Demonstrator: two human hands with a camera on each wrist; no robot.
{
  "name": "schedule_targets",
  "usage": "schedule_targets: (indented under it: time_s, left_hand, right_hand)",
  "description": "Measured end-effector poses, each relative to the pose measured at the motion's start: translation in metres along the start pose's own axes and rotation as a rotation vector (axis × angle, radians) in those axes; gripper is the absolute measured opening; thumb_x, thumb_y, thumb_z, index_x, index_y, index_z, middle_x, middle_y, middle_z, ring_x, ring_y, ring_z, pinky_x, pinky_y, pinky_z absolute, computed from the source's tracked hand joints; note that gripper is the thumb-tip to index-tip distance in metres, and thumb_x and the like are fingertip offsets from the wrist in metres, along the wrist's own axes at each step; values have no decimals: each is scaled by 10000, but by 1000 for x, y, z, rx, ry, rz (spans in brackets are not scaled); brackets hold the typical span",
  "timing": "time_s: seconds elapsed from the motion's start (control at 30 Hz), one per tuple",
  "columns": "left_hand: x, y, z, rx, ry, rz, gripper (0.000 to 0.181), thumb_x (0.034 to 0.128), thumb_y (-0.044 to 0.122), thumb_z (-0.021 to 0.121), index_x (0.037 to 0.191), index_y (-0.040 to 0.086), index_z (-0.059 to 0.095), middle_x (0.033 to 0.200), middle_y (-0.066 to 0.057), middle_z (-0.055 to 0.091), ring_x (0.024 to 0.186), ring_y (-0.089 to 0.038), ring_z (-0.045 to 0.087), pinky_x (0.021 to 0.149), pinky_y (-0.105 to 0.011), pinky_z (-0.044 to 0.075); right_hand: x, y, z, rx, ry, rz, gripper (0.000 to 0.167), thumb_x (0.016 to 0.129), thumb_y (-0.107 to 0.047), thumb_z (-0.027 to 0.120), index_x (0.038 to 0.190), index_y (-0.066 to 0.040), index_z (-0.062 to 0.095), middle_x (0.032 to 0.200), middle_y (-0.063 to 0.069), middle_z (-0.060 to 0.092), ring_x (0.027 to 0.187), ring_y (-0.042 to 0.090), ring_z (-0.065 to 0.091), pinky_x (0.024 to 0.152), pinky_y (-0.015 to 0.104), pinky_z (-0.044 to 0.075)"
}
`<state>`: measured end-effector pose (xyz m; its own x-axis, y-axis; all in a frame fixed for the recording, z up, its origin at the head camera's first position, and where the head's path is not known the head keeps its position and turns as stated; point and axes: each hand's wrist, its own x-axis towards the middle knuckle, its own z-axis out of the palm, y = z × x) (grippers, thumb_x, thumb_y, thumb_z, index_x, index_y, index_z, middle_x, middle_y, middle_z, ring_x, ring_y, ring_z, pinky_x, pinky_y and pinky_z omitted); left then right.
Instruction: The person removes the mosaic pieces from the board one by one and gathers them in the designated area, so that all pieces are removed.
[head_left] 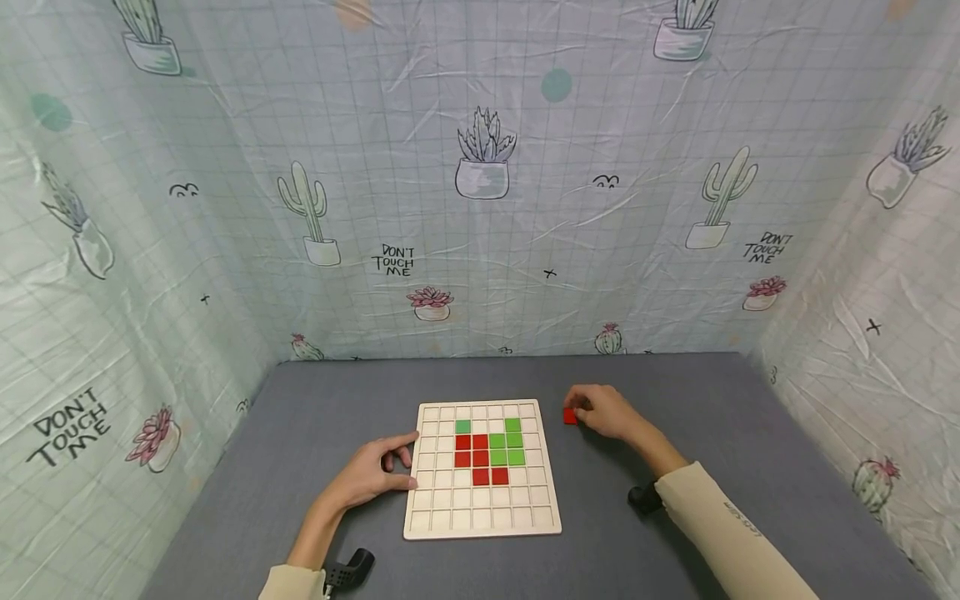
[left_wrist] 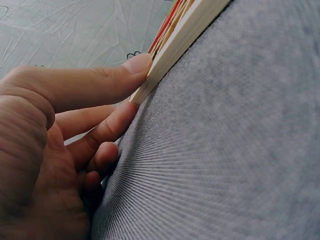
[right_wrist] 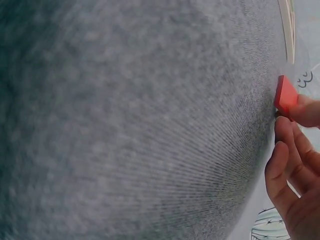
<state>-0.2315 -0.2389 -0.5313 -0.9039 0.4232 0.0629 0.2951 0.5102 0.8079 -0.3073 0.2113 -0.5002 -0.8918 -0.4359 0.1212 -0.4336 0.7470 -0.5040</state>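
A pale wooden grid board point(head_left: 480, 521) lies flat on the grey table. Several red square tiles point(head_left: 481, 459) fill cells near its middle, with several light green tiles point(head_left: 514, 441) beside them on the right. One darker green tile point(head_left: 462, 427) sits above the red ones. My left hand point(head_left: 363, 475) touches the board's left edge, thumb and index finger spread apart along it. Right of the board, my right hand point(head_left: 606, 412) pinches a loose red tile point(right_wrist: 286, 95) between thumb and fingers, close to the tabletop. Its fingers partly cover that tile in the head view.
The grey cloth-covered table point(head_left: 337, 392) extends on all sides of the board. A cactus-print curtain point(head_left: 480, 250) closes off the back and both sides. Black wrist devices point(head_left: 351, 570) are worn at both wrists.
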Motion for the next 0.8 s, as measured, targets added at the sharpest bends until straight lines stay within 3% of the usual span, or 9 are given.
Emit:
schedule_targets:
  time_s: [0.27,0.8]
  left_hand:
    - [0,0,1,-24,9,3,777,806,221,892,1466,-16,557,977,-71,682,710,-62,420,659,-237,358]
    - [2,-3,1,-13,8,-5,790,798,240,901,1466,-8,561,971,-60,680,710,-62,424,657,-234,359]
  right_hand:
    - [-1,0,0,12,-29,19,189,869,-64,785,1045,-116,744,901,14,723,698,90,569,660,304,465]
    - [2,5,1,-69,-12,8,222,830,-78,811,1052,-84,792,951,42,704,829,154,592,744,366,485]
